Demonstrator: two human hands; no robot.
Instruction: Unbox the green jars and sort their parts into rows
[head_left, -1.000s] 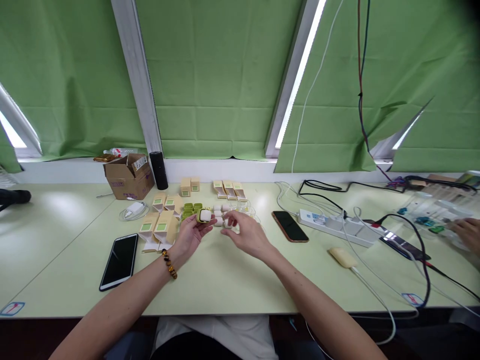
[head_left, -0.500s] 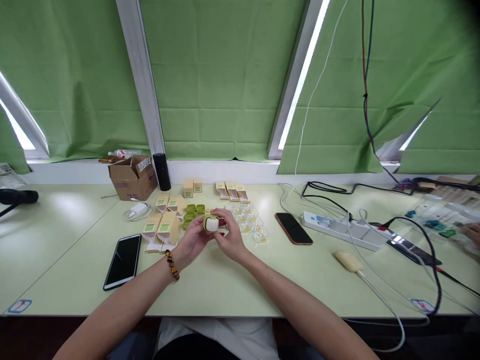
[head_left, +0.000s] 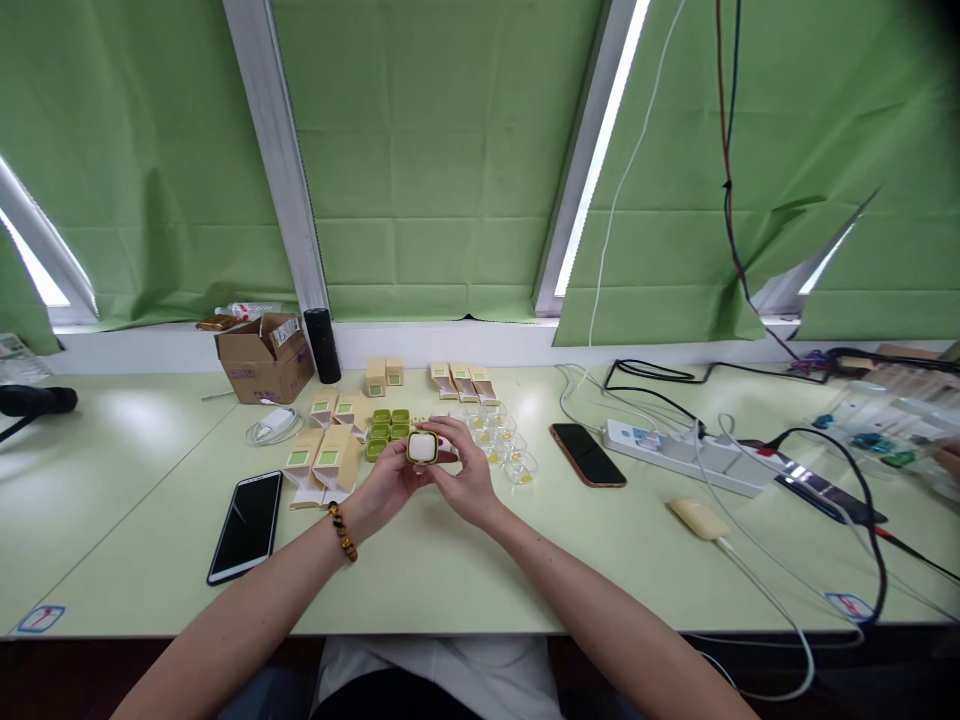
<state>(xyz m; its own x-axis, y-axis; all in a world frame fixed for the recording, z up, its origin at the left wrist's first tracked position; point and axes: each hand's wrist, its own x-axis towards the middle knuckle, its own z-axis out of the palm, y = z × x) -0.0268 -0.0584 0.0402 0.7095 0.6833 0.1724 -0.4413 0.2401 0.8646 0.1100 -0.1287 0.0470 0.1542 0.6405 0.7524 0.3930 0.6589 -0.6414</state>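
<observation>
Between my two hands is a small green square container with a white filling (head_left: 423, 447), raised above the table and facing me. My left hand (head_left: 390, 478), with a beaded bracelet at the wrist, grips it from the left. From the right, the fingers of my right hand (head_left: 463, 474) close round it. Just behind stand several green square cups (head_left: 388, 430) in a cluster. Clear plastic lids or cups with yellow marks (head_left: 517, 462) lie to the right of my hands. Open cardboard boxes with green labels (head_left: 336, 460) stand to the left.
A phone (head_left: 246, 525) lies at left, another phone (head_left: 587, 455) at right. Further right are a power strip (head_left: 686, 458), loose cables and a cream mouse-like device (head_left: 699, 520). A brown carton (head_left: 266, 360) and black cylinder (head_left: 322, 345) stand behind. Another person's hand (head_left: 949, 458) shows at far right.
The green container has turned so that its white face points more squarely at me and is tipped up slightly. Both hands stay on it.
</observation>
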